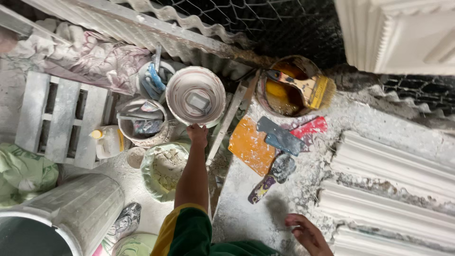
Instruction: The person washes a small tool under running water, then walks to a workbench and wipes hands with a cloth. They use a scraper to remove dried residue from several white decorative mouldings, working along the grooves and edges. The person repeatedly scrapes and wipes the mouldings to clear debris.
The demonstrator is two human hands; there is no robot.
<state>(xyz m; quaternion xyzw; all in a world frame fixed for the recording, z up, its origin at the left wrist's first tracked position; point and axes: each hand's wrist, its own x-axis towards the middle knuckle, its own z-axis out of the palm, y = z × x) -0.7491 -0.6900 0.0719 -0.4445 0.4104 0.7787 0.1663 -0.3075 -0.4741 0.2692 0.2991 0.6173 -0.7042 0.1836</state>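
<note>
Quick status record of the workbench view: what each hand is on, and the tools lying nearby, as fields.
left hand: reaching down to the rim of the white bowl, fingers at its near edge
right hand: resting open on the plaster-dusted bench, holding nothing
in the bowl: a small grey block
on the bench: orange board, blue scraper, red-handled tool
behind the bench: pot of yellow liquid with a wide brush across it
right side: white moulded cornice

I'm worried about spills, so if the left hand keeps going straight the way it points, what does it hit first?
The left hand already touches the near rim of the white bucket; straight on lies its inside, though depth is unclear.
</note>
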